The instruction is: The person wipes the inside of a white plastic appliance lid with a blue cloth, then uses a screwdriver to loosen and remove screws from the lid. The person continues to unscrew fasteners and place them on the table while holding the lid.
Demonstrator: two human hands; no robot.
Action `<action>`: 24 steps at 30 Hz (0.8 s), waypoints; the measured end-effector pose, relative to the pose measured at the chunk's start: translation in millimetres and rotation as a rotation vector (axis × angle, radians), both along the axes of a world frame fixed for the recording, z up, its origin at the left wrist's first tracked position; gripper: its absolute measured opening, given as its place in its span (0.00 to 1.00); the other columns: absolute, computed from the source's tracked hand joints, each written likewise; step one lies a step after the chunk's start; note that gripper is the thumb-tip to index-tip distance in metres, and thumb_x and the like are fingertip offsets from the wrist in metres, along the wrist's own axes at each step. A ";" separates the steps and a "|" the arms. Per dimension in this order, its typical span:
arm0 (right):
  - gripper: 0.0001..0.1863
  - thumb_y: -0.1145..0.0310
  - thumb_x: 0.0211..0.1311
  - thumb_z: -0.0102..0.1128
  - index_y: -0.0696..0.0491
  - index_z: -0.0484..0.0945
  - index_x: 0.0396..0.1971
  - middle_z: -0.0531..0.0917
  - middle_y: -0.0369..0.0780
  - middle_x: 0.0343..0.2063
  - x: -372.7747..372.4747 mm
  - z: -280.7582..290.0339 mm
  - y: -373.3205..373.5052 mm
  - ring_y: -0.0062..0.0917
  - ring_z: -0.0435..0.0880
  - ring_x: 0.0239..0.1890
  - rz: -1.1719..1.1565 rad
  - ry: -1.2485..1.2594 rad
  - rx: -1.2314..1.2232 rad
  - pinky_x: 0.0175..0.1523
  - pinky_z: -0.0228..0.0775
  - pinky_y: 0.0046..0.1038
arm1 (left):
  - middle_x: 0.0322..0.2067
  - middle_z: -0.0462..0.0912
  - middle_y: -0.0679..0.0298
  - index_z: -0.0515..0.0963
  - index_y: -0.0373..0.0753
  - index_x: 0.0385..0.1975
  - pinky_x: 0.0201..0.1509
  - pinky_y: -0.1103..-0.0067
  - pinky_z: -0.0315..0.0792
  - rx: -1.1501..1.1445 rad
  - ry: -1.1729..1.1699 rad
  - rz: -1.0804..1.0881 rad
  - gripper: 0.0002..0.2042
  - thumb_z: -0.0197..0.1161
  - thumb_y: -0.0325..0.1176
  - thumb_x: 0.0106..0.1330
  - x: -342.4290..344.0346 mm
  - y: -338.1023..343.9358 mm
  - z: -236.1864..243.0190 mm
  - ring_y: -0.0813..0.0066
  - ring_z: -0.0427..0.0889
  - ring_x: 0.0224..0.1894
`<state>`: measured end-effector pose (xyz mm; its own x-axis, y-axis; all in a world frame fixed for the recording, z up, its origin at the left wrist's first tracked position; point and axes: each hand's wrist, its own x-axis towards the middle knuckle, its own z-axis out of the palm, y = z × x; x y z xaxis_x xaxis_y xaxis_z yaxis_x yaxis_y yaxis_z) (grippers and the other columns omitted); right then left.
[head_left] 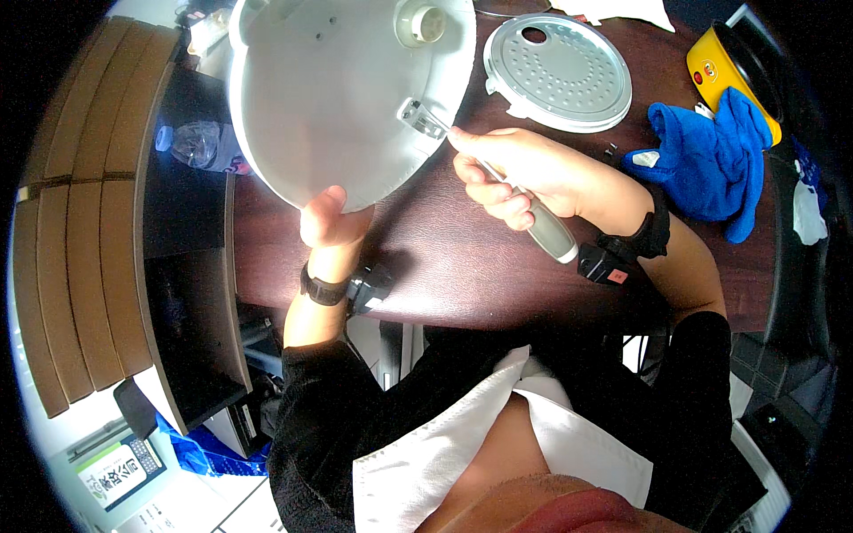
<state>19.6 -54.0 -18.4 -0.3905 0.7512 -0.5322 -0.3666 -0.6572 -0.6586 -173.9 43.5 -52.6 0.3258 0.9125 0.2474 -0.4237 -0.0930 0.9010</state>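
Note:
A large white plastic tub (329, 115) is tipped so that its inside faces me. My left hand (330, 220) grips its near rim, thumb over the edge. A pale round fitting (428, 25) sits inside the tub at the upper right. My right hand (520, 173) is closed around a tool with a grey handle (553, 233) and a slim metal shaft. Its far end reaches the tub's right inner wall, at a small shiny piece (421, 119); whether that piece belongs to the tool or the tub, I cannot tell.
On the dark wooden table (426, 266) lies a round grey perforated cover (560, 75), right of the tub. A blue cloth (706, 160) and a yellow container (724, 80) are at the far right. A plastic bottle (200, 145) and stacked cardboard (84, 213) are on the left.

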 end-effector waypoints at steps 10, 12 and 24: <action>0.26 0.47 0.67 0.34 0.49 0.59 0.14 0.58 0.28 0.06 2.4 -8.6 4.4 0.13 0.55 0.05 0.074 -0.276 0.182 0.09 0.49 0.17 | 0.39 0.71 0.50 0.68 0.32 0.41 0.46 0.70 0.67 0.004 0.134 0.021 0.30 0.49 0.46 0.37 -14.6 -11.2 0.6 0.60 0.71 0.43; 0.28 0.51 0.68 0.36 0.53 0.64 0.11 0.65 0.35 0.05 0.1 -4.8 9.1 0.21 0.63 0.05 0.092 -0.892 0.347 0.10 0.58 0.21 | 0.39 0.71 0.51 0.68 0.32 0.41 0.46 0.69 0.67 -0.008 0.098 0.001 0.29 0.49 0.45 0.37 -14.8 -10.3 0.0 0.60 0.71 0.43; 0.26 0.52 0.66 0.42 0.56 0.69 0.14 0.66 0.38 0.06 8.9 -19.0 6.6 0.25 0.66 0.07 -0.008 -0.976 0.529 0.13 0.61 0.25 | 0.36 0.69 0.54 0.68 0.34 0.41 0.41 0.70 0.65 -0.003 0.087 0.134 0.30 0.50 0.44 0.35 8.5 -11.8 8.9 0.59 0.70 0.41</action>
